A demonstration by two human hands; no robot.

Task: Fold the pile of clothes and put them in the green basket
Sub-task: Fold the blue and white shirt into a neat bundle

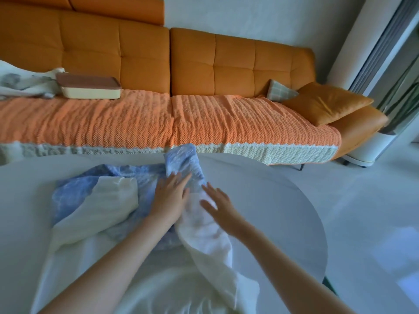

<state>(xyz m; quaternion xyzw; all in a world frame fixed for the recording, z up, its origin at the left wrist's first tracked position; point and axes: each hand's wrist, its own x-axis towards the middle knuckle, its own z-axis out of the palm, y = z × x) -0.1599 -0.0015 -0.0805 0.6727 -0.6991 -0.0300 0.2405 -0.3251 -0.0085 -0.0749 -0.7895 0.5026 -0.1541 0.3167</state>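
A blue and white patterned garment point(74, 196) lies spread on the round white table point(272, 200), its white sides folded inward at left and right. My left hand point(170, 196) lies flat with straight fingers on the blue middle of the garment. My right hand point(220, 205) rests with spread fingers on the white folded strip at the garment's right side. A blue part of the garment point(181, 159) bunches up at the table's far edge. More white cloth point(172, 288) hangs at the near edge. No green basket is in view.
An orange sofa point(204, 64) with a knitted orange throw stands behind the table. On it lie a cream box with a brown lid point(88, 86), crumpled pale cloth point(25, 82) at far left, and cushions point(326, 103) at right. A white column point(362, 53) stands at right.
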